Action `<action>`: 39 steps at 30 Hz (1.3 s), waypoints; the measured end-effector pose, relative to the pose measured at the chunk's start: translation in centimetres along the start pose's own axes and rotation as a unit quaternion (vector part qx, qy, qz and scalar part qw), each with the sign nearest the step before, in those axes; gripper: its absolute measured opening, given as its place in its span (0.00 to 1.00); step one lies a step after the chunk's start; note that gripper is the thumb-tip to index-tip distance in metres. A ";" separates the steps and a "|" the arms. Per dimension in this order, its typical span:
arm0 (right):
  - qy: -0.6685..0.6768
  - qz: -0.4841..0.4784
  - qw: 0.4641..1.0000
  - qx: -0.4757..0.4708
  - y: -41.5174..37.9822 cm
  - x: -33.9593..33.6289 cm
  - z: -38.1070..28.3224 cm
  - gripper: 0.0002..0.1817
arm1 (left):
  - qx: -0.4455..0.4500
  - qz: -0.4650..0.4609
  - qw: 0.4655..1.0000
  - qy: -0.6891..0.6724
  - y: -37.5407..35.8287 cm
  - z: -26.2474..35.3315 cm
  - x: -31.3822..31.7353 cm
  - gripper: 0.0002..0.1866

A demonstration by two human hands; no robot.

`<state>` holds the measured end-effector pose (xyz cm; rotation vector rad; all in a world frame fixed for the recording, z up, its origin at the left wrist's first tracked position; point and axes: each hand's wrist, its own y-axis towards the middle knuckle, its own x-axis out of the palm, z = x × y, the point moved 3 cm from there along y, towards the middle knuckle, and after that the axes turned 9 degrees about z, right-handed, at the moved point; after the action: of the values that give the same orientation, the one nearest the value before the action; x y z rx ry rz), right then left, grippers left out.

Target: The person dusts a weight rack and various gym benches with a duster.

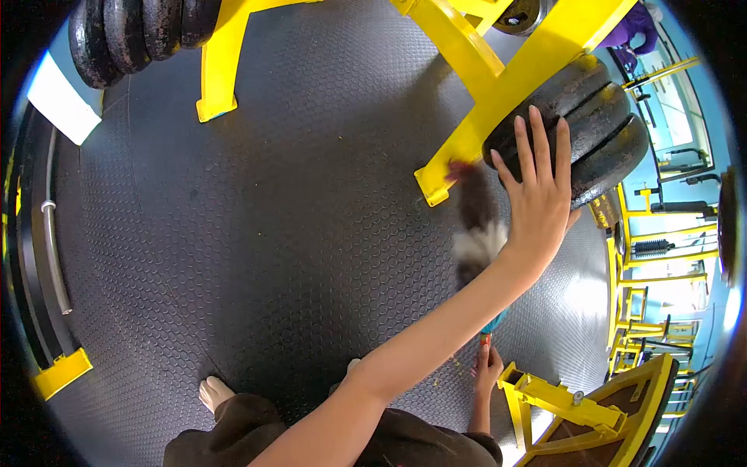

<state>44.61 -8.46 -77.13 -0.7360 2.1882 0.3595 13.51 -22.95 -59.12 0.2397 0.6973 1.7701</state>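
Note:
My left hand (pixel 537 202) reaches across the view with its fingers spread over black weight plates (pixel 599 128) on a yellow frame (pixel 475 128). Its back faces the camera, and it seems to rest against the plates' worn edges. Lower down, my right hand (pixel 486 367) is closed around the handle of a feather duster (pixel 476 206). The duster points up, its dark red, brown and white feathers blurred beside the yellow frame's foot; my left forearm hides part of it.
More black plates (pixel 144 35) hang at the upper left. A metal bar (pixel 53 249) lies along the left edge. A yellow-framed bench (pixel 576 409) stands at the lower right. Yellow gym machines (pixel 669 253) line the right side. A person in purple (pixel 634 29) is at the top right.

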 end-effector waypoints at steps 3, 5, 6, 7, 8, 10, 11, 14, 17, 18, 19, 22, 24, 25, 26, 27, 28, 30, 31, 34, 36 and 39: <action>0.168 -0.007 0.984 0.055 -2.3 2.5 -5.2 0.20 | 0.001 -0.006 1.000 0.011 0.0 0.1 0.0 0.59; 0.174 -0.041 0.977 0.118 -3.3 4.0 -4.9 0.22 | 0.004 -0.002 1.000 0.010 0.0 0.2 -0.1 0.59; 0.175 -0.038 0.977 0.117 -3.8 4.4 -3.8 0.22 | 0.003 -0.004 1.000 0.009 0.0 0.2 -0.1 0.59; 0.102 -0.065 0.985 0.125 -4.7 4.9 -1.7 0.21 | 0.002 -0.004 1.000 0.008 0.1 0.1 -0.1 0.59; 0.027 -0.094 0.986 0.133 -5.3 5.1 -0.5 0.20 | 0.004 0.002 1.000 0.007 0.1 0.1 -0.1 0.58; 0.047 -0.090 0.981 0.164 -6.4 5.1 -0.6 0.21 | 0.010 0.001 1.000 0.015 0.1 -0.1 -0.3 0.57; 0.072 -0.086 0.974 0.197 -6.8 5.0 -0.7 0.21 | 0.021 -0.003 0.999 0.025 0.1 -0.1 -0.3 0.57; 0.107 -0.071 0.975 0.180 -4.7 4.1 -4.2 0.22 | 0.047 -0.002 0.998 0.048 -0.1 -0.2 -0.1 0.55; 0.132 -0.042 0.981 0.134 -2.6 3.4 -5.9 0.24 | 0.067 0.003 0.997 0.050 0.0 -0.5 0.4 0.53; 0.139 -0.029 0.983 0.116 -2.1 3.0 -5.7 0.24 | 0.074 0.005 0.996 0.050 -0.1 -0.6 0.3 0.53; 0.155 -0.025 0.980 0.123 -1.9 2.7 -4.7 0.24 | 0.087 0.007 0.995 0.051 0.0 -0.7 0.3 0.53; -0.007 -0.062 0.994 0.094 -0.8 3.7 -0.8 0.23 | 0.132 -0.014 0.990 0.053 0.1 -1.0 -0.5 0.56; -0.009 -0.070 0.996 0.055 2.0 4.0 -0.6 0.22 | 0.199 -0.054 0.976 0.071 2.0 -0.6 -1.7 0.56; -0.032 -0.077 0.996 0.012 3.4 3.7 -1.7 0.22 | 0.238 -0.080 0.964 0.082 3.6 0.1 -2.5 0.55; -0.004 -0.089 0.996 0.018 5.2 3.1 -3.6 0.22 | 0.268 -0.108 0.953 0.093 5.3 1.1 -2.9 0.55; 0.009 -0.089 0.996 0.019 6.9 2.7 -5.4 0.22 | 0.297 -0.133 0.940 0.104 6.9 2.2 -2.8 0.55; 0.081 -0.122 0.987 0.060 8.5 2.3 -6.9 0.23 | 0.315 -0.126 0.938 0.069 8.2 3.4 -2.3 0.52; 0.157 -0.196 0.961 0.113 11.7 1.5 -8.6 0.25 | 0.334 -0.174 0.919 0.116 10.6 6.9 -0.6 0.51; 0.159 -0.200 0.960 0.115 12.6 1.1 -8.7 0.25 | 0.341 -0.225 0.899 0.160 11.3 8.4 0.3 0.49; 0.072 -0.287 0.946 0.135 15.5 0.7 -7.1 0.28 | 0.285 -0.241 0.908 0.191 12.9 11.0 4.7 0.44; -0.017 -0.287 0.957 0.045 18.8 -0.6 -5.8 0.28 | 0.245 -0.272 0.892 0.266 13.3 11.5 6.7 0.40; -0.110 -0.296 0.948 -0.027 23.5 -3.9 -8.3 0.29 | 0.258 -0.289 0.893 0.228 13.5 11.6 6.5 0.39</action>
<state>27.41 7.71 -68.36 -1.2699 1.6540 0.1783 6.31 -15.26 -43.34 -0.0437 1.4189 1.0411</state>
